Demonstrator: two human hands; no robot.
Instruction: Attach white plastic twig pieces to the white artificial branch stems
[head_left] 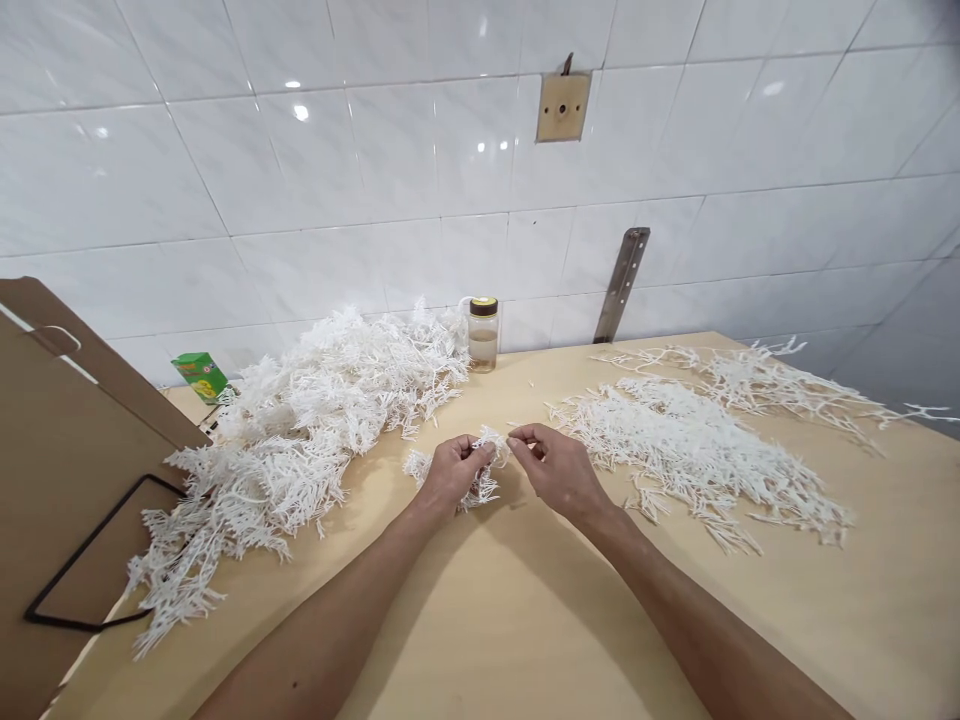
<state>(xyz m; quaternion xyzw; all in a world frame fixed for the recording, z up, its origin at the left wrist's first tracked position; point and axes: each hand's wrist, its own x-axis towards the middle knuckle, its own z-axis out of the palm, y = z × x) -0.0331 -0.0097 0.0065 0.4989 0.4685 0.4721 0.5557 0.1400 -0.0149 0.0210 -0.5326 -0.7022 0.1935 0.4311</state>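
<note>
My left hand is closed round a small white branching sprig just above the middle of the table. Close on its right, my right hand pinches with thumb and forefinger at the edge of the sprig; what lies between these fingertips is too small to make out. A tall heap of white feathery sprigs stands to the left of my hands. To their right a flatter pile of short white pieces is spread out, with longer bare white stems behind it.
A lidded jar of brownish liquid stands near the tiled wall. At the left are a green box, a large cardboard piece and a black wire frame. A metal strip leans behind the wooden table.
</note>
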